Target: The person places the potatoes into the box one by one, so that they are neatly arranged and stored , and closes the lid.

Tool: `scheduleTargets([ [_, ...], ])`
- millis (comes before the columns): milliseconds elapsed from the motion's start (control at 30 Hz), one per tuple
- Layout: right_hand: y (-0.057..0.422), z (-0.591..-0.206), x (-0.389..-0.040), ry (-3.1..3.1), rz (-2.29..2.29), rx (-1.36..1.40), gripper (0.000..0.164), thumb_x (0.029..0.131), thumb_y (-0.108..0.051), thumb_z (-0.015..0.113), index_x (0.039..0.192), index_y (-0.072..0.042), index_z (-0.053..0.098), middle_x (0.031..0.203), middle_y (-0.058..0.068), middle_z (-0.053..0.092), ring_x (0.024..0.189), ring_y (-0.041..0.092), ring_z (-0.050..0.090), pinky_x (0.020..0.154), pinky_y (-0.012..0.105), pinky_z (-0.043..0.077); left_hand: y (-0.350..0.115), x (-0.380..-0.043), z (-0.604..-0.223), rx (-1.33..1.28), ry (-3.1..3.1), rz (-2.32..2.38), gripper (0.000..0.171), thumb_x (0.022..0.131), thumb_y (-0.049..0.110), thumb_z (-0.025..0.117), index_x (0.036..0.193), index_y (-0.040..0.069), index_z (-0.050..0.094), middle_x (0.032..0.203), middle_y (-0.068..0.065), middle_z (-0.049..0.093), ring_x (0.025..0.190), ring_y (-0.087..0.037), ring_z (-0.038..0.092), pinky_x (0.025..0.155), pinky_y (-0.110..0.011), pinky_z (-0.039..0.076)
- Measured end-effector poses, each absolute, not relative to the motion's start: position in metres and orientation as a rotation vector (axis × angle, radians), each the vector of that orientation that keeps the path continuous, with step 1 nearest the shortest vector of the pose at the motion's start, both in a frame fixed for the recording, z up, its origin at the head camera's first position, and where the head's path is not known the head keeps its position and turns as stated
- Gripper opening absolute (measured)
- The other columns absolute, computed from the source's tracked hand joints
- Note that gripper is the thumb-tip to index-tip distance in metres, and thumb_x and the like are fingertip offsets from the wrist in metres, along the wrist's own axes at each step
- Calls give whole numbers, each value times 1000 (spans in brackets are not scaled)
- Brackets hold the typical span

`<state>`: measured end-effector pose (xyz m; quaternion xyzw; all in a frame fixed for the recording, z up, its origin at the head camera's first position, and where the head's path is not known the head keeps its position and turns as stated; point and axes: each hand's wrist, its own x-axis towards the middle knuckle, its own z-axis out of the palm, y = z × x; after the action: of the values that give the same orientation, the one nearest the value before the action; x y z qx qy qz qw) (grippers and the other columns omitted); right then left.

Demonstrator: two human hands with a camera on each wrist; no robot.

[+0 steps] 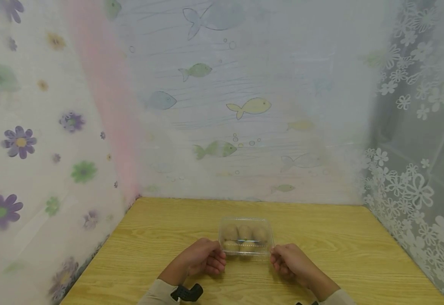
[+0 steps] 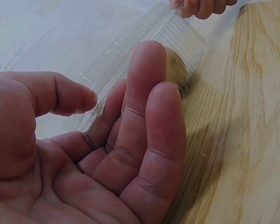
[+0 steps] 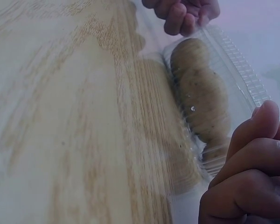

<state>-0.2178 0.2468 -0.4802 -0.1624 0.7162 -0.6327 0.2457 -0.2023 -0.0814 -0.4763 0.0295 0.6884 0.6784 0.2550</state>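
A clear plastic clamshell box [image 1: 246, 254] with ribbed edges holds several round, brown, potato-like items [image 1: 244, 232] in two rows. At its front left corner my left hand [image 1: 205, 256] pinches the edge between thumb and index finger, the other fingers [image 2: 148, 79] loosely bent. The front right corner is pinched by my right hand [image 1: 289, 261], its fingers curled. In the right wrist view the brown items [image 3: 201, 91] show dark specks through the clear wall [image 3: 242, 86]. My left hand covers part of the box in the left wrist view.
The box is over a wood-grain table [image 1: 161, 228], near its middle. Behind the table hangs a sheet with printed fish [image 1: 254, 106]. Flowered sheets stand along the left [image 1: 20, 142] and right [image 1: 416, 190] sides. A black band [image 1: 187, 292] is on the left wrist.
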Motion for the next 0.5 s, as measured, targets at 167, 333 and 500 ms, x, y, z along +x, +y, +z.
scheduleTargets([
  [167, 247, -480, -218, 1955, -1723, -456, 34, 105, -24, 50, 81, -6, 66, 65, -5, 60, 49, 5, 40, 45, 17, 35, -81, -200, -473, 76, 1870, 1843, 26, 96, 21, 56, 90, 1, 71, 79, -4, 73, 65, -13, 72, 60, -29, 60],
  [333, 248, -481, -218, 1944, -1719, -463, 33, 105, -23, 50, 81, -6, 66, 65, -5, 60, 49, 4, 40, 45, 17, 34, -81, -198, -470, 82, 1870, 1839, 28, 96, 21, 56, 93, -2, 71, 80, -4, 72, 65, -13, 71, 60, -28, 60],
  [500, 249, -482, -220, 1931, -1719, -472, 33, 105, -23, 49, 81, -7, 66, 65, -6, 60, 48, 3, 39, 45, 17, 34, -81, -198, -469, 92, 1872, 1836, 28, 97, 22, 56, 94, -2, 71, 80, -4, 73, 66, -13, 71, 61, -28, 60],
])
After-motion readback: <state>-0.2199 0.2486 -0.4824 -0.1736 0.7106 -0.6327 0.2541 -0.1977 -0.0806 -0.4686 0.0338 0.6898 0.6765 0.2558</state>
